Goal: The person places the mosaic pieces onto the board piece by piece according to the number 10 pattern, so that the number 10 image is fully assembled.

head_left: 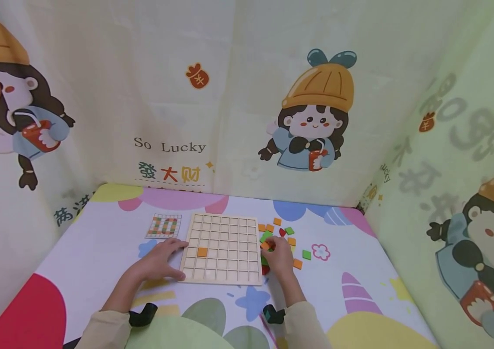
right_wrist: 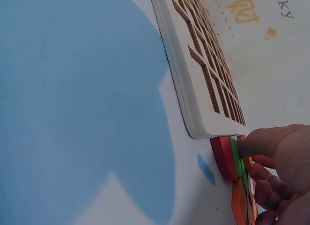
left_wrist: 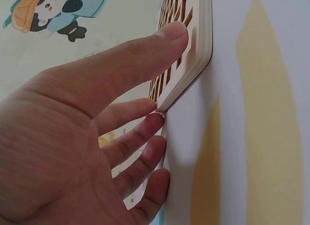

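A square wooden grid board (head_left: 229, 249) lies on the table, with one orange tile (head_left: 202, 252) set in a cell on its left side. My left hand (head_left: 159, 260) is at the board's left edge. Its thumb rests on the near left corner in the left wrist view, and the other fingers lie along the side. Just past the right edge, my right hand (head_left: 279, 254) pinches an orange square tile (head_left: 265, 245) over a loose pile. Green tiles and a red piece (right_wrist: 223, 158) lie under its fingertips, close against the board in the right wrist view.
A small pattern card (head_left: 163, 226) with a coloured grid lies beyond my left hand. Loose orange and green tiles spread right of the board, including a green tile (head_left: 306, 254) farthest out. A printed curtain (head_left: 238, 111) stands behind the table.
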Tool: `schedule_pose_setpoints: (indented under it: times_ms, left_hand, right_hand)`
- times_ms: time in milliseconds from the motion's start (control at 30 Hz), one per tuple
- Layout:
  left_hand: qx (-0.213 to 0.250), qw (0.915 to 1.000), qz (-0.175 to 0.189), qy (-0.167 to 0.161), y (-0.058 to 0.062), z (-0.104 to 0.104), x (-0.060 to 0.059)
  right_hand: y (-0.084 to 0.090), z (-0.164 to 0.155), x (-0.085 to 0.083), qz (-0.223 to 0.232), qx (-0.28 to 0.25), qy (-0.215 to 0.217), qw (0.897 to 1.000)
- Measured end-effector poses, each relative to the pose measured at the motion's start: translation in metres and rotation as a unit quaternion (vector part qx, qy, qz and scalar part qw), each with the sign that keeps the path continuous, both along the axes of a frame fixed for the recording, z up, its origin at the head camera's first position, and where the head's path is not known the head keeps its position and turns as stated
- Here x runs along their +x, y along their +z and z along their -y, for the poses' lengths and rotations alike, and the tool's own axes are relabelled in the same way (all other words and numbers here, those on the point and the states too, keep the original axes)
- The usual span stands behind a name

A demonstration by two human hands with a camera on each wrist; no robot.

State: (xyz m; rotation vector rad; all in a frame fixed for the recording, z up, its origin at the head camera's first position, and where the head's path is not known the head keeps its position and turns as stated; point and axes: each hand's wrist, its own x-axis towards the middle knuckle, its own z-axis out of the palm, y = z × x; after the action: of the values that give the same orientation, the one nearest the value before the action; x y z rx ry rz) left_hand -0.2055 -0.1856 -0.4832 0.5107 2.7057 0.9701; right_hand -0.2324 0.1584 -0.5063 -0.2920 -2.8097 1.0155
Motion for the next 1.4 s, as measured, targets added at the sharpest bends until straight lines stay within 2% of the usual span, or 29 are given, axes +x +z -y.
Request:
schedule_pose_setpoints:
  times_ms: [367,600,933,1200,1400]
  left_hand:
    - [-0.001,1.0,0.002,0.002,-0.003,0.0,0.0]
    - [-0.006,1.0,0.004,0.003,-0.002,0.002,0.0]
    - [-0.009,0.9999,-0.006,-0.001,0.0,0.0,-0.001]
    - [-0.006,0.9999,-0.013,-0.003,0.001,-0.003,-0.002]
    - [-0.014,0.9999,-0.005,0.0,-0.002,-0.003,-0.001]
  right_hand:
    - [0.003,0.004,0.002,-0.019,-0.036,0.0,0.999]
    - [0.008,0.019,0.006,-0.047,-0.048,0.066,0.996]
    - [0.013,0.045,0.01,-0.036,-0.074,0.127,0.988]
    - [0.01,0.068,0.014,-0.04,-0.067,0.176,0.981]
    - [0.004,0.086,0.019,-0.043,-0.08,0.209,0.974]
